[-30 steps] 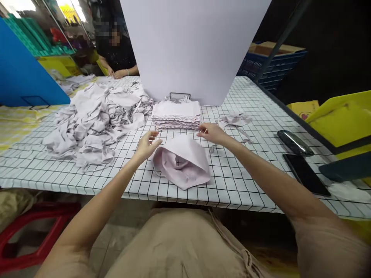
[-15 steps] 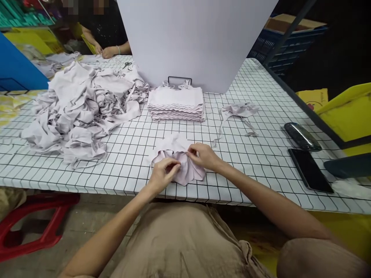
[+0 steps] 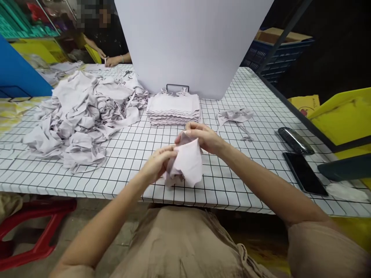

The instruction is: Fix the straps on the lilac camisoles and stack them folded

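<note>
Cloth: one pale-pink soft fabric piece (image 3: 188, 162), by the white checked tabletop's (image 3: 226, 185) near edge
Handling: probably light, limp; best taken by its rim
Hands: left hand (image 3: 158, 164), right hand (image 3: 205, 138), both pinching it
Piles: one flat pale fabric stack (image 3: 174, 106) (layers uncountable), one rumpled pale fabric heap (image 3: 87, 102)

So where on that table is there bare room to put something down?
A wide bare patch lies between the white panel, the loose cloth piece and the dark case; another between the cloth heap and the left hand. It's crowded under that heap, and in the middle, with the cloth stack and held fabric.
</note>
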Demonstrator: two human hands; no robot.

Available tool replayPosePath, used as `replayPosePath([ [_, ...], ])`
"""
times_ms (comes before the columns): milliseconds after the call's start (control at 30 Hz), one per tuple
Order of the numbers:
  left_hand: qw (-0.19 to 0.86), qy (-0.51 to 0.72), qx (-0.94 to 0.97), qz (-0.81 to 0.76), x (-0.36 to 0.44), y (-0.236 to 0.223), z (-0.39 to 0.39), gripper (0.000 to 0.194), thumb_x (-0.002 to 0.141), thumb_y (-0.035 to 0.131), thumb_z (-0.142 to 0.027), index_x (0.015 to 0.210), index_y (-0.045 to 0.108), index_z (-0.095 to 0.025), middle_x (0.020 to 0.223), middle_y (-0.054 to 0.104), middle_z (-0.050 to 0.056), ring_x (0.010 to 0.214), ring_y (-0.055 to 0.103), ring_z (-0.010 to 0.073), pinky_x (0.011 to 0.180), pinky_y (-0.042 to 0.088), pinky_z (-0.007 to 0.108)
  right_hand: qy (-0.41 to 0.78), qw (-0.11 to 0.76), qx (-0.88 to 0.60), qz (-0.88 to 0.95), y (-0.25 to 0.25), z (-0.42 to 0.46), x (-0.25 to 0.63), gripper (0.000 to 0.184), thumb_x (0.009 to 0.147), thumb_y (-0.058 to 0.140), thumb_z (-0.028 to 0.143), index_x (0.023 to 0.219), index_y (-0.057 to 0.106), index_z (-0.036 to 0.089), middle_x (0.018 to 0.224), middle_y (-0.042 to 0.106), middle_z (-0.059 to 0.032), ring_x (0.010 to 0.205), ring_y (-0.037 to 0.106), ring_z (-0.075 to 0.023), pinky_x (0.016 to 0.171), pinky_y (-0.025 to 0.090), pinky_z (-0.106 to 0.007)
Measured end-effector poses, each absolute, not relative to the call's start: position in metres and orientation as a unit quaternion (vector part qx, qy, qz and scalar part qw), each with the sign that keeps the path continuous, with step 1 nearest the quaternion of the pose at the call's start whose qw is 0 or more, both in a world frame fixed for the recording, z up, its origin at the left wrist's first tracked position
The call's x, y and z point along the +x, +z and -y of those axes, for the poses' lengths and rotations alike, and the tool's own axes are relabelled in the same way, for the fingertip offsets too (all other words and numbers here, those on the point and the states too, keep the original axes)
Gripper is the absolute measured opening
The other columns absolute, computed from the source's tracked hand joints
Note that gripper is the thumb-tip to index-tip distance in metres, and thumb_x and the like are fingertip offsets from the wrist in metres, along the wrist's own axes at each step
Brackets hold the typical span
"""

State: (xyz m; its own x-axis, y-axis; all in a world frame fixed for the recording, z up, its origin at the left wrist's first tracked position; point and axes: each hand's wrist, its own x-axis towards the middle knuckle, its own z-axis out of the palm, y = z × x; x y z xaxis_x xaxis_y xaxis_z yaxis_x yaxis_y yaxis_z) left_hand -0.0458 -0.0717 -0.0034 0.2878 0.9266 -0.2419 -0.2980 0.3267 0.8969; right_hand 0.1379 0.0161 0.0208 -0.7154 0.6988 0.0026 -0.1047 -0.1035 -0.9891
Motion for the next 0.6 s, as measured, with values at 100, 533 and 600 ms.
replayPosePath([
  [100,0.691,0.436,0.412,-0.403,-0.075,0.048,0.048,0.025,0.071,0.079,-0.031,0.086,0.066,-0.015,0.066,0.061,-0.002,0.052,0.054,0.0092,0.046,0.043,0.019,0.722,0.148,-0.169,0.655,0.043,-0.028,0.135,0.040,0.073,0.084,0.043,0.094,0.061,0.018,0.083,0.070,-0.0011,0.071,0.065,-0.0127,0.056,0.051,-0.021],
  [533,0.573,0.355,0.612,-0.414,-0.121,0.129,0.013,0.025,0.079,0.080,-0.037,0.079,0.074,-0.014,0.065,0.064,0.002,0.052,0.056,0.0086,0.044,0.041,0.016,0.621,0.041,-0.128,0.773,0.121,-0.056,0.114,0.038,0.078,0.082,0.037,0.105,0.072,0.014,0.101,0.072,-0.0066,0.094,0.067,-0.0158,0.074,0.056,-0.023],
  [600,0.546,0.346,0.637,-0.421,-0.120,0.140,0.011,0.026,0.078,0.081,-0.037,0.077,0.074,-0.013,0.065,0.063,0.002,0.051,0.054,0.0076,0.041,0.037,0.015,0.627,0.076,-0.125,0.765,0.122,-0.059,0.103,0.036,0.075,0.084,0.039,0.095,0.072,0.012,0.089,0.070,-0.0041,0.079,0.065,-0.0127,0.063,0.053,-0.021],
])
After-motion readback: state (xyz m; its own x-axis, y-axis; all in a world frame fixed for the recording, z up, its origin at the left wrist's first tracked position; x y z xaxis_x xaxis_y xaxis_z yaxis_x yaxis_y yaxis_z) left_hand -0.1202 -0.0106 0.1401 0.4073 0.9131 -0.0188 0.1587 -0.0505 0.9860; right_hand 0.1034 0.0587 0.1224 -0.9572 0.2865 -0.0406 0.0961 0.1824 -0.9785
